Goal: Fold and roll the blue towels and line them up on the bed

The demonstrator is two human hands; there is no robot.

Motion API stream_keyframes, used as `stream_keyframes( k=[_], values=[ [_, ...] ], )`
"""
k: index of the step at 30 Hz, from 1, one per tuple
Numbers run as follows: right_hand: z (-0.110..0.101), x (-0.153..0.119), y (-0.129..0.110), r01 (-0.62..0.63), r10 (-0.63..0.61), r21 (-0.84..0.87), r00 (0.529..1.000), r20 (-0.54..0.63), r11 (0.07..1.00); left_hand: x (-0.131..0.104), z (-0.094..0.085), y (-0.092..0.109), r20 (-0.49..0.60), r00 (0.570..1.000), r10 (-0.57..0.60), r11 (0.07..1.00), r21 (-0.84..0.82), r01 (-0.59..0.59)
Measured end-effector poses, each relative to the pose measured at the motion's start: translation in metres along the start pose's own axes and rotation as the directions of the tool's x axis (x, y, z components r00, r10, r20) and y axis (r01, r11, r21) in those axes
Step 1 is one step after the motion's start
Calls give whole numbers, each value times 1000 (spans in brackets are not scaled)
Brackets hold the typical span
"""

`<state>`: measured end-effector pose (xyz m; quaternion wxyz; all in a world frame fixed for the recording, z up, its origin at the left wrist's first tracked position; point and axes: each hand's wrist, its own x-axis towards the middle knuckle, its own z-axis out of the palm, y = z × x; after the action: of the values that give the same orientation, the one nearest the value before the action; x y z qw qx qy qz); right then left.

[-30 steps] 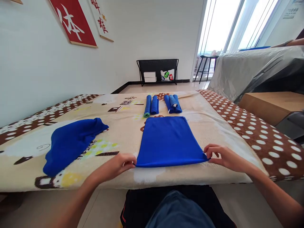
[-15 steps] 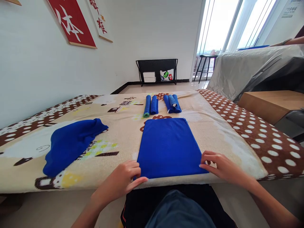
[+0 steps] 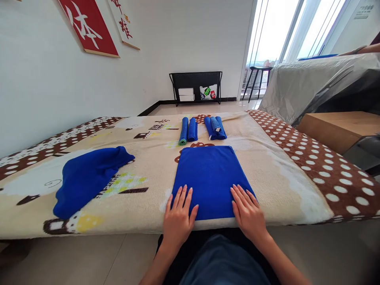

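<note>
My left hand (image 3: 178, 219) and right hand (image 3: 249, 214), pinching corners earlier, now lie flat, uncurled, on the cloth (image 3: 211, 176) near the blanket edge (image 3: 213, 224).

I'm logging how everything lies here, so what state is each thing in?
Flat cloth: spread out, both hands resting on its near part
Left hand: open, palm down
Right hand: open, palm down
Left cloth: crumpled
Left rolls: rolled up, side by side
Right rolls: rolled up, one on top
Blanket: spread, slightly rippled
Plastic sheet: draped, creased
Red scroll: unrolled, hung
</note>
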<state>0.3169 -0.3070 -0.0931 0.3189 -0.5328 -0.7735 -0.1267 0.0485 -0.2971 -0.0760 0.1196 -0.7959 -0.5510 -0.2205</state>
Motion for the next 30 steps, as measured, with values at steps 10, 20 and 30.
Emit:
stream_keyframes(
  k=[10, 20, 30],
  values=[
    [-23, 36, 5, -16, 9, 64, 993, 115, 998, 28, -24, -14, 9, 1000, 24, 997, -70, -23],
    [7, 52, 19, -127, 127, -23, 933, 336, 992, 56, -2, -13, 230, 963, -142, 989, 4, 145],
    [4, 102, 45, -27, -18, 84, 872, 488, 996, 93, -19, -60, 371, 928, 24, 998, -70, 2]
  ],
)
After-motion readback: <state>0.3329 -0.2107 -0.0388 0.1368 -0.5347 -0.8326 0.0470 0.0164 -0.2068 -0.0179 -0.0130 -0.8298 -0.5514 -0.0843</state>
